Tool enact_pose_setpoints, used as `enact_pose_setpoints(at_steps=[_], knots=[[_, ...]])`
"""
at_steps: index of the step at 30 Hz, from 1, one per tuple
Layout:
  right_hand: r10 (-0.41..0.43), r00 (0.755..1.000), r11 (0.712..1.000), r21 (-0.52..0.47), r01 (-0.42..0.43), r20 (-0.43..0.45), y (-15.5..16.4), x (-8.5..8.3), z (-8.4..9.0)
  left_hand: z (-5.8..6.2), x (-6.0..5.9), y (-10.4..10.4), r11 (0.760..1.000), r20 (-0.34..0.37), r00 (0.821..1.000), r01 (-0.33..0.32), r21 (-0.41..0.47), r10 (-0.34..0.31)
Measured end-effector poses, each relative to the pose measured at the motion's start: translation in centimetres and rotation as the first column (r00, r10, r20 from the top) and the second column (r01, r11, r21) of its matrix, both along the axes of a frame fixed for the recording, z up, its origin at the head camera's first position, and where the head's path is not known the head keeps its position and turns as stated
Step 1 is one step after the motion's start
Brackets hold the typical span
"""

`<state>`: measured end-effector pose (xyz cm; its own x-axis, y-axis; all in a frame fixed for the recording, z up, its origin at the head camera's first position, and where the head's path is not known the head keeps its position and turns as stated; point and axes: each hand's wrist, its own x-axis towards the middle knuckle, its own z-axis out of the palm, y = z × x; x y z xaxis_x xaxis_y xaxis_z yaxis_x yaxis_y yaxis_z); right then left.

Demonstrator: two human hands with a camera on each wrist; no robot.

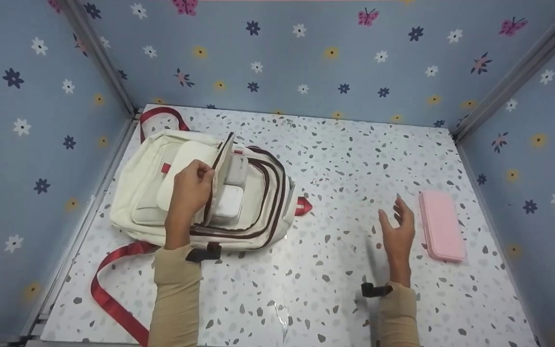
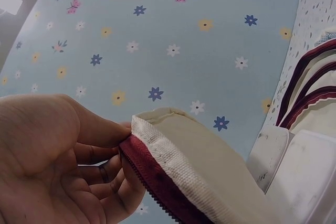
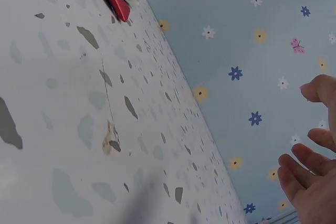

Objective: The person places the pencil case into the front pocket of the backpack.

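Observation:
A cream backpack [image 1: 162, 193] with dark red zips and red straps lies on the speckled table at the left. My left hand [image 1: 191, 185] pinches the edge of its opened flap [image 2: 173, 166] and holds it up. Two white boxes [image 1: 228, 200] show inside the open compartment. My right hand [image 1: 398, 226] hovers open above the table, fingers spread, holding nothing. A flat pink case [image 1: 441, 225] lies just right of that hand, not touched.
Blue flowered walls [image 1: 306, 58] enclose the table on three sides. A red strap [image 1: 109, 289] trails from the bag toward the front left edge. Its red pull tab [image 1: 302, 206] points toward the middle of the table [image 1: 335, 159].

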<state>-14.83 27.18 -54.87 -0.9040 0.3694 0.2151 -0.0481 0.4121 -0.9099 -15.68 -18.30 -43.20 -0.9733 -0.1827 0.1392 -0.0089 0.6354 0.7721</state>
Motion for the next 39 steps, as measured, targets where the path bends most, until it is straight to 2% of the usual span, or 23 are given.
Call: enact_pose_setpoints(at_steps=[5,11,16,23,33,39], knots=[[-0.078,0.996,0.997,0.011,0.078,0.035,1.6,0.4,-0.3,0.0,0.0,0.0,1.0,-0.016,1.0,0.003,-0.003,-0.003],[-0.162,0.985,0.986,0.033,0.16,0.062,3.8,0.7,-0.7,-0.1,0.0,-0.1,1.0,0.0,1.0,0.019,0.012,-0.019],[-0.244,0.958,0.969,0.07,0.236,0.151,5.7,1.2,-0.6,-0.1,0.0,0.1,1.0,0.007,1.0,0.011,0.011,-0.011],[-0.331,0.915,0.944,0.082,0.321,0.231,7.8,1.5,-0.8,0.0,0.0,0.1,1.0,0.002,1.0,0.009,0.005,-0.009],[-0.384,0.87,0.923,0.165,0.348,0.309,10.5,2.0,-1.5,-0.2,0.1,0.0,1.0,0.009,1.0,0.007,-0.004,-0.007],[-0.39,0.818,0.918,0.244,0.312,0.422,12.0,2.0,-2.1,-0.2,0.0,0.1,1.0,-0.003,1.0,0.015,-0.008,-0.015]])
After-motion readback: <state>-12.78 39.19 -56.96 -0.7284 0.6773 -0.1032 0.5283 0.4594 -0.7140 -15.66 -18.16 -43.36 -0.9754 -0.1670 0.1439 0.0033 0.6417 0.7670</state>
